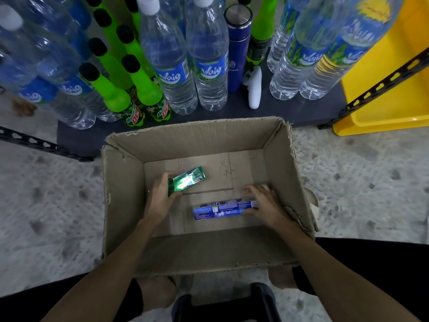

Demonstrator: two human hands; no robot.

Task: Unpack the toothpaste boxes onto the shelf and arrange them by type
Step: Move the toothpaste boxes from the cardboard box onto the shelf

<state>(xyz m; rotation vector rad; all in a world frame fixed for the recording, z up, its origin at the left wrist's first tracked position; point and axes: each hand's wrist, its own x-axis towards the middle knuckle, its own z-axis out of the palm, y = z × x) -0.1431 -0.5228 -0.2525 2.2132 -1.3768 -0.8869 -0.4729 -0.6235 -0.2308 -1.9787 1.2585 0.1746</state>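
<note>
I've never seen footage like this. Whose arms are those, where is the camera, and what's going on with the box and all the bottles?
There is no machine here. A person wears a wide-angle camera on the head, looking down at their own arms. Both reach into an open cardboard box on the floor. The left hand grips a green toothpaste box. The right hand is closing on one end of a long blue toothpaste box; it is a little blurred. Those are the only two items visible in the carton. Beyond it, a low dark shelf carries clear water bottles, green soda bottles and a blue flask. A yellow bin sits at the right.
</note>
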